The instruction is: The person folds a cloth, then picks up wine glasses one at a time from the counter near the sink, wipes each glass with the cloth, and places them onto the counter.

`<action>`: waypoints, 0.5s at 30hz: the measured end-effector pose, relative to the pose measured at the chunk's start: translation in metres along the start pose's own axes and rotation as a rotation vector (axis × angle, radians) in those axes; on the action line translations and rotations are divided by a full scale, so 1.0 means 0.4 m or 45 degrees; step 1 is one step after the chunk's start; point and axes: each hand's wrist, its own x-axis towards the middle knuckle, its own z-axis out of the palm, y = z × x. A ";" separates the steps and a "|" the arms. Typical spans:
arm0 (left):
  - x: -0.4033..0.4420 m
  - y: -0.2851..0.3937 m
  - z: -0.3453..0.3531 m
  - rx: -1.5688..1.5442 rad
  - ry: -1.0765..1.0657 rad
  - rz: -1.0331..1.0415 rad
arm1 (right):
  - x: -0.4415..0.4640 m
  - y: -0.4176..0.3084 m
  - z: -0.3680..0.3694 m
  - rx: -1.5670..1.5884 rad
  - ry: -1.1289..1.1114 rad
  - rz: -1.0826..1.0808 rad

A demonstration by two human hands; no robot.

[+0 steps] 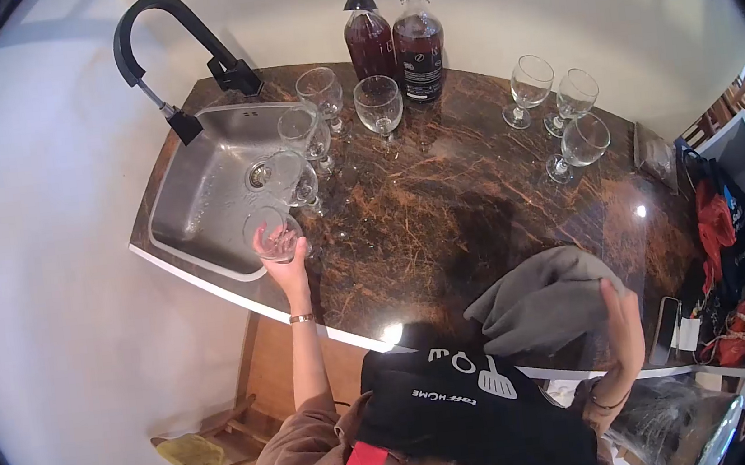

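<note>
At the right front edge of the sink, my left hand (283,264) is wrapped round a clear stemmed glass (270,229). Several more glasses stand beside the sink, among them one (378,105) near the bottles and one (299,184) just behind my left hand. Over the front right of the counter, my right hand (622,315) grips the edge of a grey cloth (543,298), which hangs bunched to its left. Three glasses, one of them (585,138) nearest the front, stand at the back right.
A steel sink (196,192) with a black tap (174,26) is at the left. Two bottles of dark red liquid (418,46) stand by the wall. A phone (664,329) and red and black items (716,233) lie on the right.
</note>
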 end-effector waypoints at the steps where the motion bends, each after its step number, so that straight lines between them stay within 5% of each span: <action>1: 0.000 0.003 -0.001 -0.001 -0.002 0.004 | -0.019 0.000 0.002 0.305 0.163 0.034; 4: -0.003 0.015 -0.008 0.041 -0.001 -0.021 | -0.045 0.138 0.005 1.281 0.260 -0.205; 7: -0.005 0.033 -0.018 0.033 -0.015 0.074 | -0.011 0.028 -0.006 2.282 -0.068 -1.007; 11: -0.005 0.116 -0.001 -0.033 -0.050 0.098 | 0.035 -0.165 0.049 2.442 -0.658 -1.360; 15: -0.038 0.224 0.078 -0.236 -0.146 0.021 | 0.054 -0.185 0.151 2.257 -0.732 -1.014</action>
